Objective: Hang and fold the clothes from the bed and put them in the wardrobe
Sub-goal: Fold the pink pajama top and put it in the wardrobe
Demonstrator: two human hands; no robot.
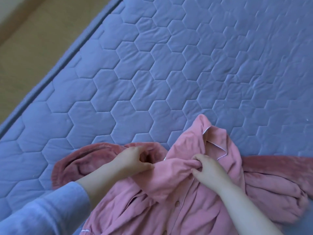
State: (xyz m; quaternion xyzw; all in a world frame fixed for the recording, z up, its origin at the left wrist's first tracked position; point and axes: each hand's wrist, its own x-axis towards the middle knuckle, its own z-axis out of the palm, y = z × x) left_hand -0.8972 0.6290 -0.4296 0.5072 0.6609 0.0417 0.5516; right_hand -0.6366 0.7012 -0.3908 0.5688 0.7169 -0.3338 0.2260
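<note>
Head view: your left hand [133,158] and right hand [210,173] clench fingers on the pink shirt [194,214], a fold stretched crosswise between them. Its collar [218,146] lies just beyond your right hand.

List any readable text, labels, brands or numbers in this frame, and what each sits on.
None: no readable text anywhere in the head view.
pink shirt: white piping and buttons only, no label showing.
darker pink fleece garment: plain.
blue quilted bed cover: hexagon stitching only.
blue sleeve: plain.
</note>
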